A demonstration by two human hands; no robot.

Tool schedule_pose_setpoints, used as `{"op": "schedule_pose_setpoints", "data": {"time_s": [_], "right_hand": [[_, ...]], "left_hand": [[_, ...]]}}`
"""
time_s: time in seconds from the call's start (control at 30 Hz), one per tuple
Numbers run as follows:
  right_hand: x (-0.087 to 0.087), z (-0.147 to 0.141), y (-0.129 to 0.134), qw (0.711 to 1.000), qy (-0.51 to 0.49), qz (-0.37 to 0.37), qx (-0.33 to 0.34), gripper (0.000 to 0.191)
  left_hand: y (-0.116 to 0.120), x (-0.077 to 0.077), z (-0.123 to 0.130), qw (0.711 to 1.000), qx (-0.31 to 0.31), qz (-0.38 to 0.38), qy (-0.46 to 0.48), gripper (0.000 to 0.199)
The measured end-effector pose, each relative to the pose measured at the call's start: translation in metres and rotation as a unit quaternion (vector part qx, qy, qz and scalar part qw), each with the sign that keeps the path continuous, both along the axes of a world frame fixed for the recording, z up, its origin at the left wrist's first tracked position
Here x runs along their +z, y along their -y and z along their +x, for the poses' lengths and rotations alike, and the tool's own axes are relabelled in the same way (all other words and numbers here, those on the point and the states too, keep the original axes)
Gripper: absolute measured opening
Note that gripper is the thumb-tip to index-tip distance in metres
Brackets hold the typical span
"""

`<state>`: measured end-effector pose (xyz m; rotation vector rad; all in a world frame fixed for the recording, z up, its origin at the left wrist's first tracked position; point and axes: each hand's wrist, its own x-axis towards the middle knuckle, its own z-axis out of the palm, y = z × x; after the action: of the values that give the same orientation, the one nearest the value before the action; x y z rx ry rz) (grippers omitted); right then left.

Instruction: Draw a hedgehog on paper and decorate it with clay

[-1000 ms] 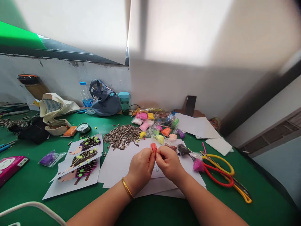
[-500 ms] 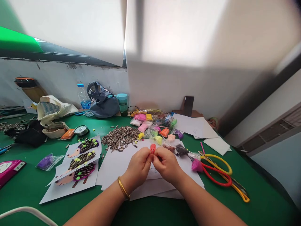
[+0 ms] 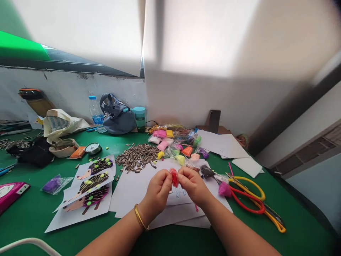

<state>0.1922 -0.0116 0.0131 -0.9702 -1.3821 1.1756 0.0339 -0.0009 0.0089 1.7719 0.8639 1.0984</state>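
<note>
Between my two hands is a small red packet of modelling clay (image 3: 174,177) in clear wrapping. My left hand (image 3: 160,188) pinches its left side, thumb against fingers; a gold bangle (image 3: 140,217) circles that wrist. My right hand (image 3: 192,185) pinches the right side with thumb and forefinger. Beneath them lie white paper sheets (image 3: 138,193), the top one with a small blue line drawing (image 3: 179,193) partly hidden by my hands. A pink stick (image 3: 196,207) shows below my right hand. Past my fingers lie a black clay packet (image 3: 206,171) and a yellow one (image 3: 180,160).
Sunflower seeds (image 3: 137,156) are heaped behind the paper. Hedgehog pictures (image 3: 93,192) lie on the left, near a purple clay packet (image 3: 52,185). Scissors with red and yellow handles (image 3: 247,202) and pink clay (image 3: 224,189) sit right. A bag (image 3: 118,119) and bottles stand along the wall.
My hands have moved slightly apart, and more of the red packet shows between them. The blue drawing and the pink stick below have come into clearer view.
</note>
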Motion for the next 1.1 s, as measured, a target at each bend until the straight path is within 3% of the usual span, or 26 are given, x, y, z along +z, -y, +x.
{"op": "schedule_pose_setpoints", "data": {"time_s": [0.13, 0.23, 0.33, 0.4, 0.6, 0.73, 0.93, 1.1], "right_hand": [[0.0, 0.004, 0.001, 0.993, 0.102, 0.054, -0.038, 0.026], [-0.003, 0.01, 0.0, 0.974, 0.163, 0.144, -0.064, 0.026], [-0.008, 0.015, -0.003, 0.95, 0.227, 0.21, -0.052, 0.078], [-0.011, 0.016, -0.004, 0.943, 0.255, 0.214, -0.022, 0.09], [-0.011, 0.016, -0.005, 0.939, 0.248, 0.237, -0.029, 0.058], [-0.007, 0.019, -0.005, 0.922, 0.289, 0.254, -0.033, 0.063], [-0.01, 0.015, -0.005, 0.891, 0.342, 0.295, -0.03, 0.061], [-0.014, 0.01, -0.006, 0.886, 0.355, 0.297, -0.044, 0.057]], "left_hand": [[-0.005, 0.001, -0.004, 1.0, -0.008, -0.021, 0.008, 0.033], [-0.006, 0.002, -0.004, 0.999, -0.017, -0.04, 0.012, 0.032], [-0.005, 0.003, -0.003, 0.996, -0.038, -0.07, 0.028, 0.032], [-0.004, 0.004, -0.002, 0.995, -0.05, -0.083, 0.032, 0.032], [-0.005, 0.004, -0.004, 0.996, -0.034, -0.081, 0.01, 0.033], [-0.007, 0.001, -0.005, 0.997, -0.02, -0.072, -0.019, 0.033], [-0.006, -0.002, -0.008, 0.995, -0.016, 0.003, -0.101, 0.032], [-0.009, -0.002, -0.006, 0.994, -0.032, -0.004, -0.101, 0.031]]}}
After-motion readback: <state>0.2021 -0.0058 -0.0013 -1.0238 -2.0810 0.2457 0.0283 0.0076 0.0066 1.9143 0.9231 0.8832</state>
